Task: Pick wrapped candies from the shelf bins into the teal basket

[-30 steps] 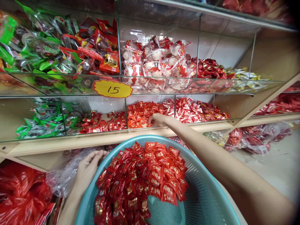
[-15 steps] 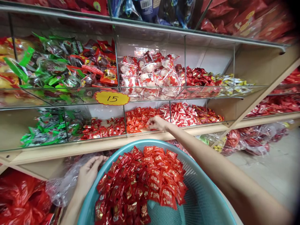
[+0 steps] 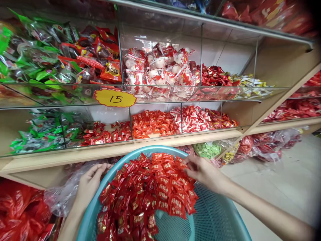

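Observation:
A teal plastic basket (image 3: pixel 223 214) with mesh walls fills the lower middle. Red wrapped candies (image 3: pixel 135 197) lie in it in rows: darker, gold-printed ones on the left and brighter orange-red ones (image 3: pixel 164 189) towards the right. My left hand (image 3: pixel 91 177) grips the basket's left rim, its fingertips curled at the edge. Over the right part of the rim reaches my right hand (image 3: pixel 203 170), thumb and fingers pinched on an orange-red wrapped candy at the edge of the rows. Matching candies (image 3: pixel 152 122) lie in a low shelf bin behind the basket.
Clear-fronted shelf bins hold green-wrapped sweets (image 3: pixel 42 130), white-and-red packs (image 3: pixel 160 72) and other candies. A yellow tag (image 3: pixel 115 97) reads 15. The wooden shelf edge (image 3: pixel 75 155) runs just behind the basket. Bagged goods (image 3: pixel 260 147) sit below, and a red bag (image 3: pixel 20 211) lies at lower left.
My right hand has come back from the low bin of orange-red candies to the basket's right side. My left hand stays on the rim. The view has shifted slightly.

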`<state>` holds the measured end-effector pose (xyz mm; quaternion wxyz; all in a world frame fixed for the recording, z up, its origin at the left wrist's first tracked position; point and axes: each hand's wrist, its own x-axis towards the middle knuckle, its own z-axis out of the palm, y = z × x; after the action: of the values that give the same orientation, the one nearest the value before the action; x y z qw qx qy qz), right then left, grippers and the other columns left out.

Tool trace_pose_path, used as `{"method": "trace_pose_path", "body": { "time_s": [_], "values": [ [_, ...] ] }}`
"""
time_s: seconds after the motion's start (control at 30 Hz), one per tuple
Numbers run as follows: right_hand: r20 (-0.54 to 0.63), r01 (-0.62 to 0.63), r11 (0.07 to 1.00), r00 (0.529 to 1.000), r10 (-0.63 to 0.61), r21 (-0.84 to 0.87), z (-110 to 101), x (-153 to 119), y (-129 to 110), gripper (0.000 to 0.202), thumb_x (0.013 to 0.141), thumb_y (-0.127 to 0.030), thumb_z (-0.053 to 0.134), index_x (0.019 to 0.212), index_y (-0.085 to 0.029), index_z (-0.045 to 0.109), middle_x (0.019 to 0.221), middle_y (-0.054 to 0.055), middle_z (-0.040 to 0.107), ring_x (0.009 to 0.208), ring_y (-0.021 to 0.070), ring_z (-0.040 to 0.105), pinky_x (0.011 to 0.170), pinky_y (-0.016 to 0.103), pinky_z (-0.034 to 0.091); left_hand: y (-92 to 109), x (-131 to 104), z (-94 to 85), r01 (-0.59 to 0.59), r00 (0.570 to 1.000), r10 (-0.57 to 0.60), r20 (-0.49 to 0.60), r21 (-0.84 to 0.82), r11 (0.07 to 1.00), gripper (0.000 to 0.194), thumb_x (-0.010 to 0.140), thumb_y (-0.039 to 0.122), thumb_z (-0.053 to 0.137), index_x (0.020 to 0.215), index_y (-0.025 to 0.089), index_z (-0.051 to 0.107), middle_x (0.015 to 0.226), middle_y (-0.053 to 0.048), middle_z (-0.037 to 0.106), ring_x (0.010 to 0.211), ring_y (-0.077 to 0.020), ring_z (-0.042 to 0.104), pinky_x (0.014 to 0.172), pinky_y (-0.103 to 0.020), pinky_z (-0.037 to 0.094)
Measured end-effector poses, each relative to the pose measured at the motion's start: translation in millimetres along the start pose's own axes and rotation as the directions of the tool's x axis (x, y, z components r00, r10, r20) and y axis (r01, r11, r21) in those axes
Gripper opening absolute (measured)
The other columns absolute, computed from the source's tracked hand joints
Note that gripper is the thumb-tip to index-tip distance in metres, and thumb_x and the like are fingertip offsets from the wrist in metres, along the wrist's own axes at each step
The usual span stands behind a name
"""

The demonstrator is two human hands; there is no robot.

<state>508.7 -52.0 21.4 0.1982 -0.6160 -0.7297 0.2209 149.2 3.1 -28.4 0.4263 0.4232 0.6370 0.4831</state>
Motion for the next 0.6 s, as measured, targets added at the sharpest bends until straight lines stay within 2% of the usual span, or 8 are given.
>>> {"method": "trace_pose_path", "body": {
  "time_s": [0.1,0.2,0.4,0.6],
  "values": [
    [0.031,-0.068,0.988,0.997,0.073,-0.14,15,-20,4,0.01,0.08,-0.023,0.046,0.07,-0.021,0.046,0.06,-0.002,0.051,0.055,0.0121,0.046,0.053,0.026,0.03,-3,1,-1.2,0.02,1.0,-0.02,0.014,-0.015,1.0,0.041,0.055,0.054,0.072,0.077,0.019,0.071,0.083,-0.005,0.074,0.083,-0.0235,0.065,0.081,-0.032,0.049],
    [0.086,-0.107,0.967,0.988,0.129,-0.23,23,-28,7,0.008,0.08,-0.023,0.044,0.072,-0.021,0.044,0.065,0.0,0.055,0.059,0.014,0.05,0.054,0.026,0.03,-5,2,-1.7,0.033,0.999,-0.033,0.02,-0.037,0.999,0.041,0.056,0.053,0.072,0.079,0.019,0.07,0.084,-0.004,0.074,0.083,-0.0214,0.065,0.08,-0.029,0.049],
    [0.091,-0.109,0.896,0.982,0.163,-0.43,32,-25,7,0.009,0.084,-0.025,0.042,0.08,-0.02,0.049,0.072,0.004,0.062,0.067,0.0187,0.059,0.056,0.028,0.029,-4,2,-0.3,0.032,0.999,-0.031,0.018,-0.041,0.999,0.041,0.055,0.053,0.072,0.077,0.018,0.07,0.082,-0.004,0.074,0.082,-0.0203,0.065,0.078,-0.027,0.049],
    [0.093,-0.083,0.834,0.983,0.159,-0.546,38,-20,5,0.011,0.087,-0.025,0.042,0.086,-0.018,0.051,0.08,0.006,0.065,0.075,0.0209,0.062,0.058,0.029,0.028,0,-1,-0.1,0.041,0.999,-0.041,0.007,-0.029,0.999,0.041,0.053,0.053,0.073,0.075,0.019,0.07,0.081,-0.004,0.074,0.082,-0.021,0.065,0.077,-0.027,0.05]
  ]
}}
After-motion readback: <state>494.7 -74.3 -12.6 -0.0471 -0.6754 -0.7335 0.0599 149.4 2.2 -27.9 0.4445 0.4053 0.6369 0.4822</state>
